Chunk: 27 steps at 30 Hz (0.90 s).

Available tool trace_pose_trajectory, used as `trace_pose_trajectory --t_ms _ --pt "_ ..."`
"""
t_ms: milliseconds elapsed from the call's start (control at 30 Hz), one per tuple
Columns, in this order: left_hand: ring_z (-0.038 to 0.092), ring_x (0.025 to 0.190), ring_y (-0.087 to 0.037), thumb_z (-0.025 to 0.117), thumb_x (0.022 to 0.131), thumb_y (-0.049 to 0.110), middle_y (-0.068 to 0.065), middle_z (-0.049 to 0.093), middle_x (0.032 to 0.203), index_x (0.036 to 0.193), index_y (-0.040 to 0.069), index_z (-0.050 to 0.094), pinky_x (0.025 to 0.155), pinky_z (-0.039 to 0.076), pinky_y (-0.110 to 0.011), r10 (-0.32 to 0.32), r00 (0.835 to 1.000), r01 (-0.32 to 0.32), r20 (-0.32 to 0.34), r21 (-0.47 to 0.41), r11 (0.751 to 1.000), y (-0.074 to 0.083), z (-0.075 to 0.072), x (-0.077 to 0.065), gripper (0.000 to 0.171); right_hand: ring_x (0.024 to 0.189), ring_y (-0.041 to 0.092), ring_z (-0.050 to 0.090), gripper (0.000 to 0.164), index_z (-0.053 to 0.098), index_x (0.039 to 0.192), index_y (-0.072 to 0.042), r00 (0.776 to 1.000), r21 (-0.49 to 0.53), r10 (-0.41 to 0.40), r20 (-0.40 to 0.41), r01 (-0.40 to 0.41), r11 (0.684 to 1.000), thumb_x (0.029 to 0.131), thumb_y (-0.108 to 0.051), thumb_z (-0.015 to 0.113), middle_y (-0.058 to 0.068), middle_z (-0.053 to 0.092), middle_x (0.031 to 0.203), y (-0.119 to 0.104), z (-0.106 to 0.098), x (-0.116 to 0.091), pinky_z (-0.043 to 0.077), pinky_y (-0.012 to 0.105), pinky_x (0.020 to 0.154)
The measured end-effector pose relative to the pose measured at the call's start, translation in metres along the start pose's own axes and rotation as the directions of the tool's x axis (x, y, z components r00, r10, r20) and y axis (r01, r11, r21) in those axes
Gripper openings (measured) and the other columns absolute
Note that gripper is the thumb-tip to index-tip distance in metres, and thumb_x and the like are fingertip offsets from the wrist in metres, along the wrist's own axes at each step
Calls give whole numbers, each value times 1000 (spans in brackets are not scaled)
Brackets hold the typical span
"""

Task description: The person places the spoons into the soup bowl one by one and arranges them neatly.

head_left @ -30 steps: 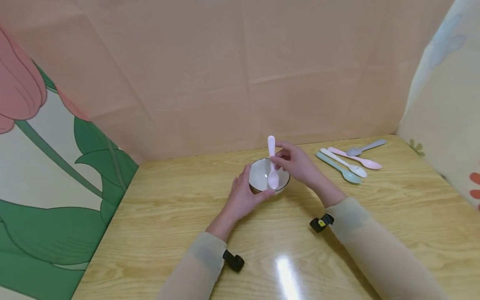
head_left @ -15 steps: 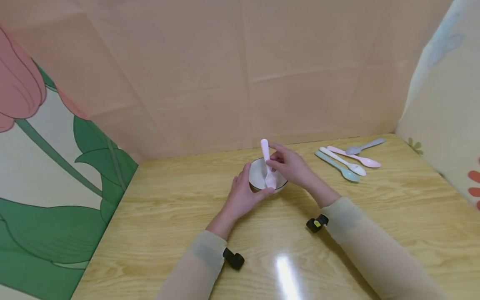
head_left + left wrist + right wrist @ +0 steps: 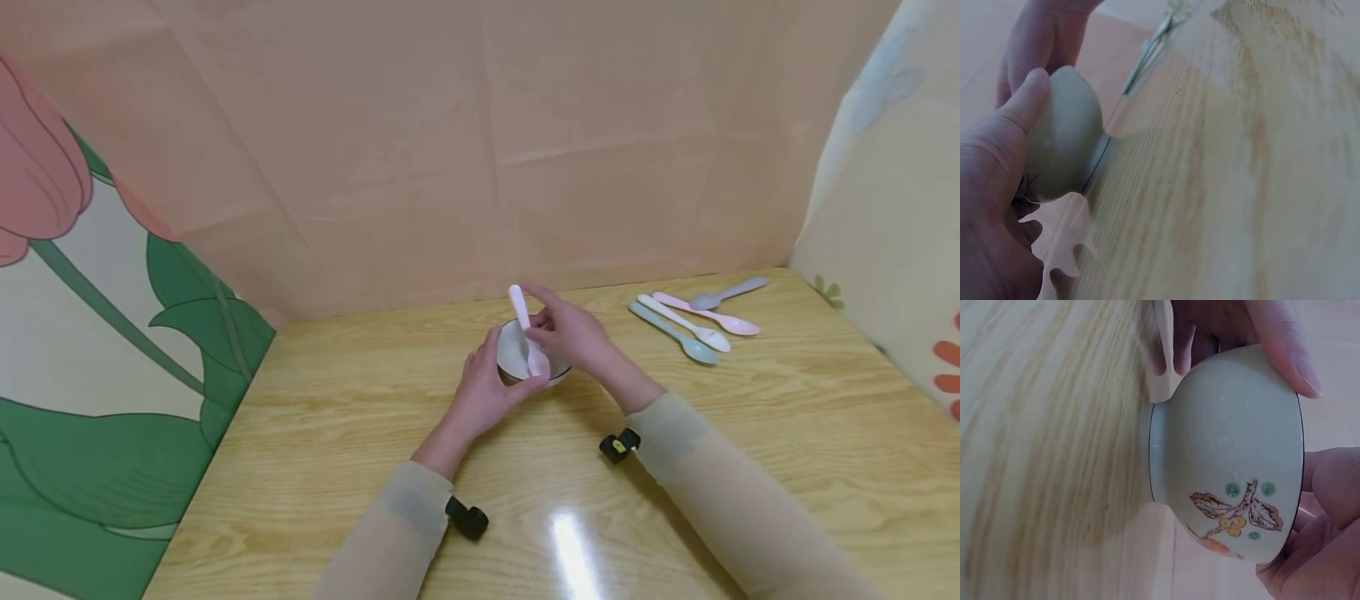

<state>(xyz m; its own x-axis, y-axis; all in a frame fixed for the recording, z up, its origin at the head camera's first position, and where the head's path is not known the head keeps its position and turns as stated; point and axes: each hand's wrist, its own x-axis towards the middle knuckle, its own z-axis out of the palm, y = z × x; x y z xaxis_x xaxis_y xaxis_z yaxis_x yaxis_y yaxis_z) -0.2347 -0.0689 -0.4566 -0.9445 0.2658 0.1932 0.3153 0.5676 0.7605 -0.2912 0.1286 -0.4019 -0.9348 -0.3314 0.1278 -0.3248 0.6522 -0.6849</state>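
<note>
Compared with a second ago, the right hand (image 3: 573, 332) sits further left over the bowl, and the held spoon's handle, then nearly straight, now leans left; the left hand and bowl look unmoved. The bowl (image 3: 1235, 425) stands upright on the worktop (image 3: 337, 417), off-white with a dark rim and a painted leaf-and-berry sprig outside. The left hand (image 3: 487, 390) is clamped round its side, thumb at the near rim. The held spoon (image 3: 522, 317), pale pink, is pinched in the right hand, its tip over the bowl's opening; contact cannot be told. The right hand hides part of the far rim. Well to the right lie a green spoon (image 3: 675, 333), white spoon (image 3: 684, 323), pink spoon (image 3: 707, 315) and grey spoon (image 3: 727, 294).
</note>
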Motion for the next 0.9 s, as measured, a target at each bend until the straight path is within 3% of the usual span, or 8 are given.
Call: trace_pose_trajectory --t_ms 333,533,900 --pt "58 137 -27 86 97 51 -3 55 157 173 19 26 133 13 -56 -21 1000 21 7 1 1000 -1 1 0 102 101 29 74 66 45 170 -18 999 -113 43 14 -41 993 110 -18 72 13 78 122 -7 5 -1 58 48 85" --pt "58 135 -29 87 96 49 -5 56 156 173 19 27 132 15 -57 -9 1000 9 -2 -1 1000 -2 1 1 103 101 30 76 61 49 166 -14 1000 -165 23 11 -21 986 110 -17 71 14 79 122 -11 5 -2 58 51 86" --pt "59 132 -26 87 95 53 -2 58 153 172 20 28 131 19 -54 -18 1000 18 -3 8 1000 -3 2 2 103 106 32 76 52 57 160 -7 1000 -191 21 16 -17 981 110 -16 70 15 79 124 -11 7 -2 58 52 90"
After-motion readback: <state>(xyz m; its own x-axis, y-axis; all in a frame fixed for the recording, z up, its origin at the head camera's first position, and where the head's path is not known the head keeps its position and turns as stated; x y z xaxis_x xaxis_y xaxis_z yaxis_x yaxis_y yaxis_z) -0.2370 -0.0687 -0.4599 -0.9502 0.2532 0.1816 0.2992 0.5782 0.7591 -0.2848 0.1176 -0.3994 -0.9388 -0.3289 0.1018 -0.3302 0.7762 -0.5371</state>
